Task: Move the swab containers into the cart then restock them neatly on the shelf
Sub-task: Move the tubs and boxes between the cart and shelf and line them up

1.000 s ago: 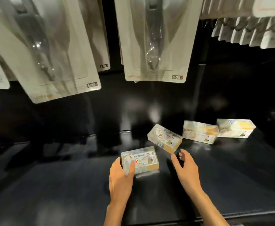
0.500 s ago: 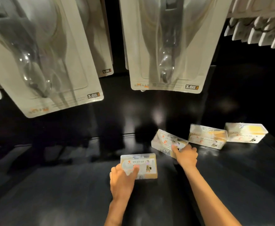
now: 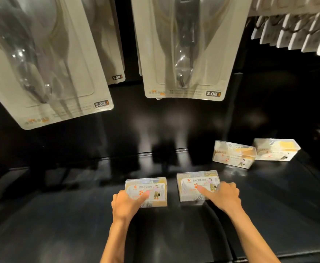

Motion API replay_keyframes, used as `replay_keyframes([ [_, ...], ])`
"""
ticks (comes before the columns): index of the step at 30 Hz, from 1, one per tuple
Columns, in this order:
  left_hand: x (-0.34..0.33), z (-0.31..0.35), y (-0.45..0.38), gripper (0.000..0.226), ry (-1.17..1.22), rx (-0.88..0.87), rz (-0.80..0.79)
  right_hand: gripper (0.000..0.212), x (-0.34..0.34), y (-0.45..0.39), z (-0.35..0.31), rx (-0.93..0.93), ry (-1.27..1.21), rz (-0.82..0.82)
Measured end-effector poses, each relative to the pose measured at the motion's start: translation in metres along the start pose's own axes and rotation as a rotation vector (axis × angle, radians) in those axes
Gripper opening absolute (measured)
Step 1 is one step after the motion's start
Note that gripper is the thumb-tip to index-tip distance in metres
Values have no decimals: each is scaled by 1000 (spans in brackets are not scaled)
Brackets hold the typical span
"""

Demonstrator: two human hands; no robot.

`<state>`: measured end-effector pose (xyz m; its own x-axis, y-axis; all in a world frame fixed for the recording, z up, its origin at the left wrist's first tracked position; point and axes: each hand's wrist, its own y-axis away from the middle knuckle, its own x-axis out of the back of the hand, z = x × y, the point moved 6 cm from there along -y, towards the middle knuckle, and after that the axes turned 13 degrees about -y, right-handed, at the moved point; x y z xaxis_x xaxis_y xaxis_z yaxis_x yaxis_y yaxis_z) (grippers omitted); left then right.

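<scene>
4 swab containers on the dark shelf (image 3: 79,215), left hand (image 3: 126,205) gripping the left container (image 3: 151,190), right hand (image 3: 222,196) gripping the right container (image 3: 193,185), both flat, labels up, long axes left-right, 2 rear containers (image 3: 233,156) at back right, long sides forward

Dim scene, glare on hanging blister packs (image 3: 183,48), glossy dark shelf (image 3: 60,224), blurred, warped edges.

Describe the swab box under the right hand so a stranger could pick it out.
Start at the black shelf under the hanging blister packs. Four clear swab boxes sit there; take the front pair. It is the right-hand box, label up, with the right hand on it.
</scene>
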<state>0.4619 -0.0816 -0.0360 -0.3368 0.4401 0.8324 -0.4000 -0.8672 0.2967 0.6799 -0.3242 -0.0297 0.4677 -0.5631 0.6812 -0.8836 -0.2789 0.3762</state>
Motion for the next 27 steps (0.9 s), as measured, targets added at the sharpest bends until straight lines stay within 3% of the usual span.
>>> replay_keyframes([
  [6, -1, 0, 1, 46, 248, 66, -65, 85, -2, -3, -4, -20, -106, -33],
  [11, -7, -2, 6, 32, 360, -2, -123, 77, -4, -1, -7, -4, -191, -71],
  [16, -2, -4, 19, 23, 366, -184, -62, 55, -5, 6, -6, 140, -285, -63],
  [21, 4, -7, 33, 42, 390, -320, 35, 52, -1, 30, 17, 382, -523, 11],
  [24, 8, -11, 43, 58, 345, -392, 161, 62, -1, 41, 35, 406, -601, 57],
  [27, 7, -21, 47, 73, 285, -344, 232, 64, -2, 46, 44, 413, -611, 93],
])
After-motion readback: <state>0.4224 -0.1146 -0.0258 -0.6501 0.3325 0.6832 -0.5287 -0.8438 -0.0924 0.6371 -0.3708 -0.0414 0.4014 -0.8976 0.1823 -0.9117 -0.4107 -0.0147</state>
